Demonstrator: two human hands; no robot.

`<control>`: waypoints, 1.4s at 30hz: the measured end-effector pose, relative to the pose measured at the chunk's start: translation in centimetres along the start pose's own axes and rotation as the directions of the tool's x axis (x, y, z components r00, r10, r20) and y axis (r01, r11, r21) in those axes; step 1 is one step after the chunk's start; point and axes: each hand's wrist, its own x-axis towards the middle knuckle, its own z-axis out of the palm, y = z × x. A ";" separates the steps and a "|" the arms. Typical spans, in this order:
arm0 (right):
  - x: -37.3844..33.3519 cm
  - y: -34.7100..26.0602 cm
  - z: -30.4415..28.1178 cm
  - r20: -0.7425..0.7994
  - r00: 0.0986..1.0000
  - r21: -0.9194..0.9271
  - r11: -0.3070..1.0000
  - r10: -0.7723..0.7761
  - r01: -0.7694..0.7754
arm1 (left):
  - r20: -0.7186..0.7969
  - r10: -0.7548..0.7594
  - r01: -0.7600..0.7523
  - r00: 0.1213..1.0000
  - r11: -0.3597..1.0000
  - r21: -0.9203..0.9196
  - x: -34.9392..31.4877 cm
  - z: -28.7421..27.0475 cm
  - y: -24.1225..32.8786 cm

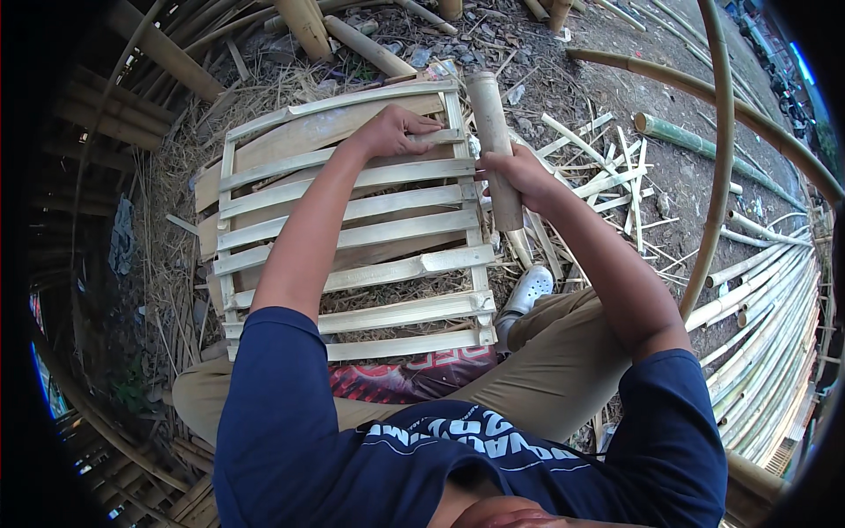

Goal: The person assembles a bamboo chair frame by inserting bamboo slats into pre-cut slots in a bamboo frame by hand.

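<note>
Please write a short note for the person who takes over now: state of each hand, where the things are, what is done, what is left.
Left hand: open, pressing a short slat flat near the top right corner of the bamboo slat frame.
Right hand: closed around a thick bamboo cylinder, held upright beside the frame's right rail.
Done: about eight cross slats lie across the two side rails.
Left: the short slat under the left hand seems not yet fixed.
Loose bamboo strips lie on the ground to the right.
</note>
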 end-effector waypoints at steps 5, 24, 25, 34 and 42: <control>0.0 -0.3 -0.6 -0.027 1.000 0.030 1.000 0.005 -0.004 | -0.037 0.025 -0.024 0.999 0.999 0.038 0.4 0.3 0.7; -1.7 -2.7 -3.3 -0.142 0.921 -0.905 0.426 -0.362 0.028 | -0.106 0.049 -0.027 0.993 0.980 0.196 0.1 1.4 0.1; -1.9 -2.7 -3.6 -0.122 0.924 -0.943 0.334 -0.362 0.006 | -0.109 0.047 -0.024 0.993 0.979 0.205 0.2 1.5 0.3; -2.1 -2.6 -3.2 -0.072 0.871 -0.964 0.257 -0.486 0.064 | -0.104 0.131 -0.109 0.986 0.975 0.196 0.3 1.5 -0.5; -2.4 -2.3 -1.2 -0.113 0.880 -0.975 0.224 -0.461 -0.008 | -0.076 0.130 -0.119 0.989 0.984 0.133 0.2 2.4 0.0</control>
